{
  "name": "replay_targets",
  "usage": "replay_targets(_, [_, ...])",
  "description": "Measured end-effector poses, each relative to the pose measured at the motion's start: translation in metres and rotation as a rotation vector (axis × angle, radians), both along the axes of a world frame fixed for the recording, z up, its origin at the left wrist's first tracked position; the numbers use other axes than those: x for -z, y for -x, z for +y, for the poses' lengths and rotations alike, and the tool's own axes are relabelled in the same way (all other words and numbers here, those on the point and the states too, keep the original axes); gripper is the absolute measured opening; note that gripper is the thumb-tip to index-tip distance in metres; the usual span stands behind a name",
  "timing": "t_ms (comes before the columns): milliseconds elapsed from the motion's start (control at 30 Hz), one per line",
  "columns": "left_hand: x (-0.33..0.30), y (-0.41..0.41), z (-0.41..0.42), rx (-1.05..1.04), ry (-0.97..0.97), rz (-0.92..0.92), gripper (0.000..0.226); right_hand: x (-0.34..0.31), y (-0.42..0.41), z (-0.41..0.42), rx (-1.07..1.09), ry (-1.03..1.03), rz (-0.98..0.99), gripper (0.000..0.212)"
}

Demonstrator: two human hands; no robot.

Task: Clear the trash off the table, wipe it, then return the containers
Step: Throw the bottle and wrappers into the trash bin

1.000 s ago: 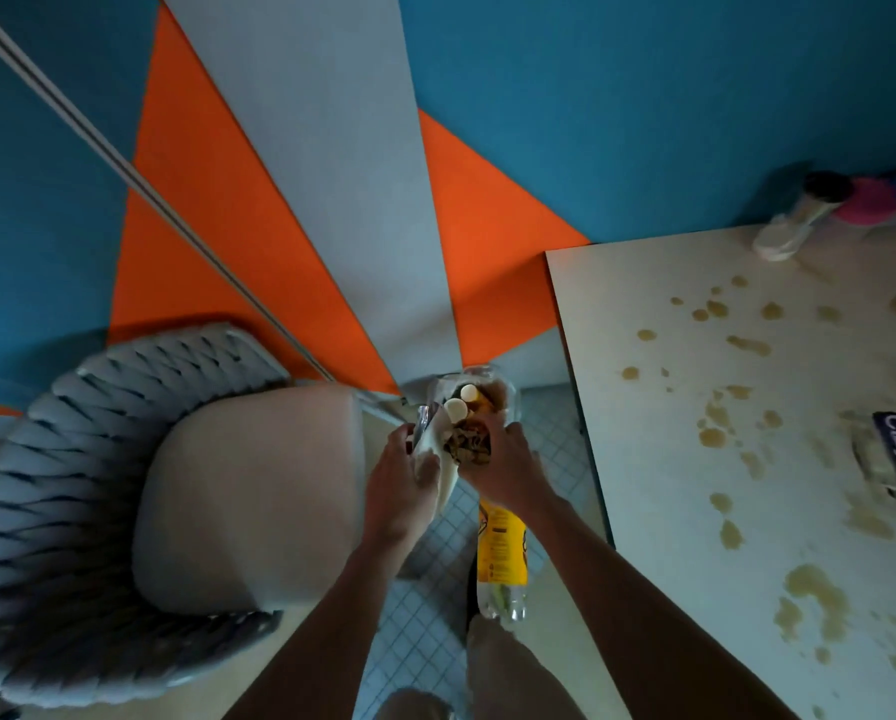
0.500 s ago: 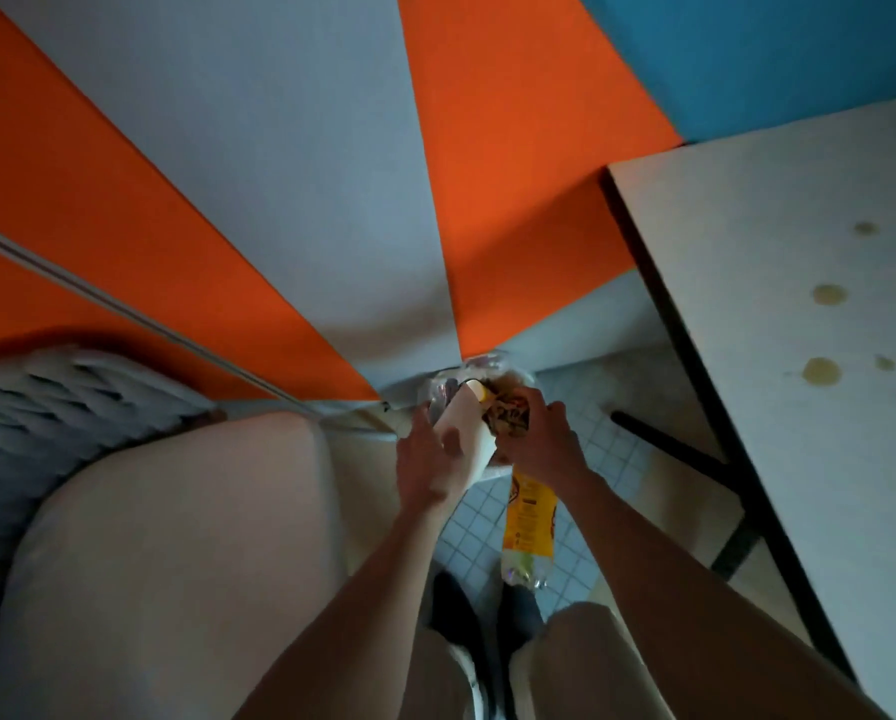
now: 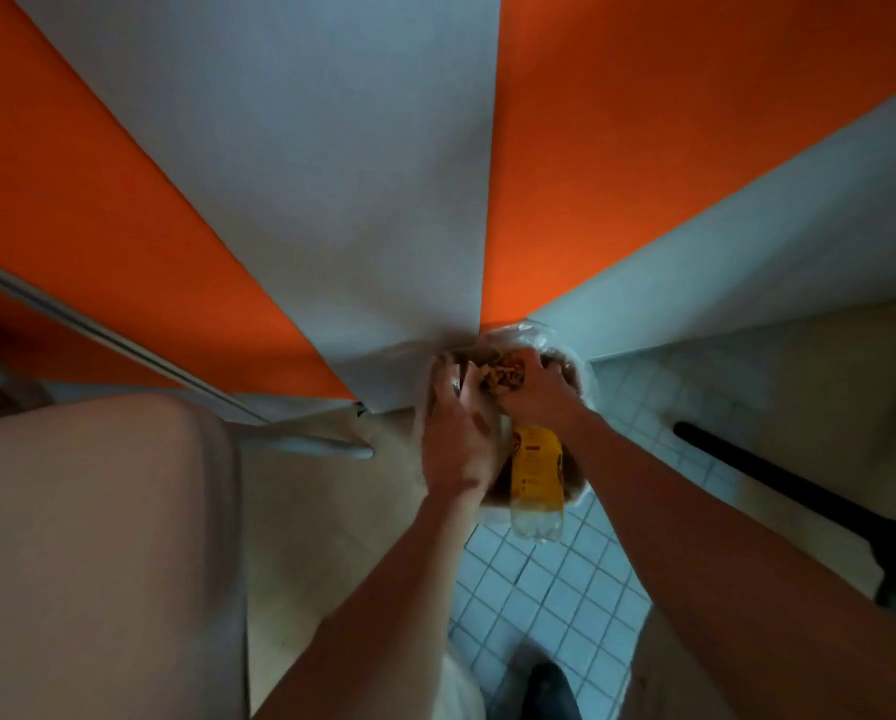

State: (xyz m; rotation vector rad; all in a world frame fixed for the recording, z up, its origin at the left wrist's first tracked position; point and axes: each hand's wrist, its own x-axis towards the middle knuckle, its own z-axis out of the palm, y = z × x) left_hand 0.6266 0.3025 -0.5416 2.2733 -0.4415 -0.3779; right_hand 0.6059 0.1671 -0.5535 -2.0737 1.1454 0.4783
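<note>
Both hands are low by the wall, over a bin lined with a clear plastic bag (image 3: 573,356). My right hand (image 3: 536,394) grips crumpled brown wrappers (image 3: 508,368) together with the neck of a plastic bottle with a yellow label (image 3: 536,467). The bottle hangs bottom-down over the bin's near rim. My left hand (image 3: 456,439) curls around pale trash pressed against the wrappers; what it holds is mostly hidden behind the hand. The table top is out of view.
A beige chair cushion (image 3: 97,537) fills the lower left, close to my left arm. A black table foot (image 3: 778,480) runs across the white tiled floor (image 3: 539,589) at right. The orange and grey wall (image 3: 331,174) stands right behind the bin. A dark shoe (image 3: 544,683) shows below.
The view has dropped and moved toward the wall, so the stained table has left the frame. Both hands have carried the trash bundle and bottle down to the bin.
</note>
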Motion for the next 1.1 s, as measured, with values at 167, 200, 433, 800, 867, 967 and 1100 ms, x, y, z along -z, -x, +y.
replay_targets(167, [0.028, 0.000, -0.012, -0.068, 0.008, 0.177, 0.053, 0.046, 0.000, -0.006, 0.054, -0.047, -0.020, 0.096])
replay_targets(200, [0.033, 0.000, -0.013, -0.072, 0.007, 0.221, 0.055, 0.051, 0.000, -0.007, 0.075, -0.081, -0.025, 0.098])
replay_targets(433, [0.059, -0.006, -0.025, -0.073, 0.065, 0.400, 0.064, 0.074, -0.010, -0.011, 0.157, -0.144, -0.050, 0.087])
replay_targets(800, [-0.014, -0.019, -0.006, 0.238, -0.234, 0.184, 0.055, -0.032, 0.014, -0.010, -0.001, 0.013, -0.106, 0.058])
replay_targets(867, [-0.044, -0.013, 0.004, 0.241, -0.196, 0.215, 0.054, -0.067, 0.024, -0.009, 0.050, 0.015, -0.096, 0.050])
replay_targets(967, [-0.109, 0.008, 0.027, 0.246, -0.212, 0.198, 0.056, -0.130, 0.045, 0.003, 0.099, 0.020, -0.112, 0.043])
replay_targets(1100, [-0.220, 0.038, 0.057, 0.310, -0.279, 0.191, 0.061, -0.251, 0.082, 0.035, 0.139, -0.051, -0.144, 0.044])
